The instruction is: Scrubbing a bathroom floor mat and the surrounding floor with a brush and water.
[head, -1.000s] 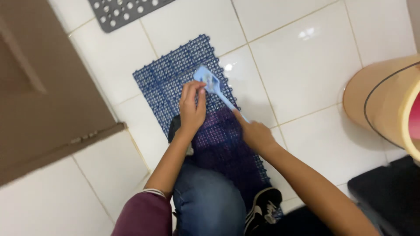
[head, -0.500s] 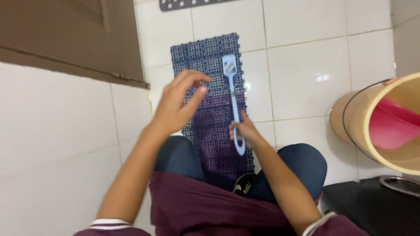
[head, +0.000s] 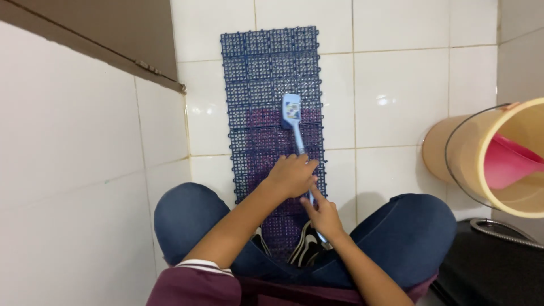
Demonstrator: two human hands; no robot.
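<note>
Your left hand (head: 292,177) sits knuckles-up over the light blue brush handle, fingers curled down; whether it grips the handle or just presses on the mat, the head view does not show. Your right hand (head: 321,214) is closed around the lower part of the same handle, index finger stretched along it toward the left hand. The two hands touch or nearly touch.

Head view, looking straight down. The long-handled brush (head: 293,116) lies lengthwise on the blue plastic grid mat (head: 255,68), head at the far end, roughly at the mat's middle, on its right half. The handle runs back toward you and passes under both hands. The mat lies flat on the white tiled floor (head: 396,90), long side pointing away from you, its near end between your knees. Its middle part looks purplish, the far part plain blue.

You crouch in blue jeans (head: 187,221), maroon sleeves at the bottom edge. A dark sneaker (head: 306,249) rests on the mat's near end.

Right of you stands a tan bucket (head: 447,153) with a pink scoop (head: 504,164) inside, well apart from the mat. A brown door (head: 113,28) fills the upper left.
</note>
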